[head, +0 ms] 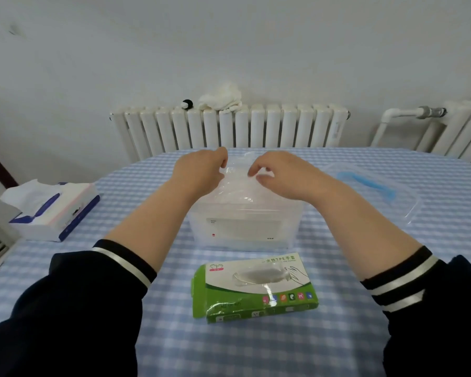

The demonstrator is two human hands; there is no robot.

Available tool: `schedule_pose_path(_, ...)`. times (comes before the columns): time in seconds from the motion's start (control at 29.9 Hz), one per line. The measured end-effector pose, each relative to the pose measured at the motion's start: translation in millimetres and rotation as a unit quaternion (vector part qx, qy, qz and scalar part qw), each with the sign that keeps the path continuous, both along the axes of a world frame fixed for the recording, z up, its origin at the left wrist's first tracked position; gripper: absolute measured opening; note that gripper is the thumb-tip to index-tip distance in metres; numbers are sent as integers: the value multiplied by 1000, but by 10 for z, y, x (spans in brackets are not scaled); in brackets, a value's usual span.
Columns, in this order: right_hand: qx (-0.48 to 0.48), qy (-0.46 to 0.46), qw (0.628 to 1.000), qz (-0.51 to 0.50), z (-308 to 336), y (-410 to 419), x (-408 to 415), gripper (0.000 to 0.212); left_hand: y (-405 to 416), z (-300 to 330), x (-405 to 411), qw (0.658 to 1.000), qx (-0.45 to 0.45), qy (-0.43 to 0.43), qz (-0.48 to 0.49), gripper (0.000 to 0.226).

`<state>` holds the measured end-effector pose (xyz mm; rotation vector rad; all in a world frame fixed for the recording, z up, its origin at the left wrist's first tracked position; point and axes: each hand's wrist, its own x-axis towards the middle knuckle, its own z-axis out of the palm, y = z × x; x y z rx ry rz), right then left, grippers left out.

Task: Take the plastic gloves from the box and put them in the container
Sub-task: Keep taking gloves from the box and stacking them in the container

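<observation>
Both hands, left (201, 171) and right (280, 172), fingers pinching a clear glove (235, 178) over the container (242, 227); box (253, 288) nearer on checked bench (337, 336); radiator (229, 126) on white wall behind.

Green box (256, 288), blue-checked tablecloth (337, 336)

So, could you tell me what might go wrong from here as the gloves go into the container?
The thin plastic gloves, pinched by the left hand and right hand above the clear container, could spill over its rim. The light container may also slide on the checked tablecloth if pressed.
</observation>
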<state>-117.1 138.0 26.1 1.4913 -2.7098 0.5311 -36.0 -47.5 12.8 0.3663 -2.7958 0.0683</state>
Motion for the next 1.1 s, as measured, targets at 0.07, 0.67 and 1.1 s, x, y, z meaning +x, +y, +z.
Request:
schedule_pose_path(0.07, 111, -78, 990, 25, 5, -10, 90, 27, -8, 6, -3, 999, -29, -24, 0, 9)
schedule_pose_path(0.67, -53, -6, 998, -29, -77, 269, 190, 16, 32, 30, 330, 996, -65, 43, -33, 19)
schedule_pose_path(1.1, -46, -84, 995, 28, -98, 577, 884, 22, 895, -501, 1047, 937, 278, 171, -127, 25)
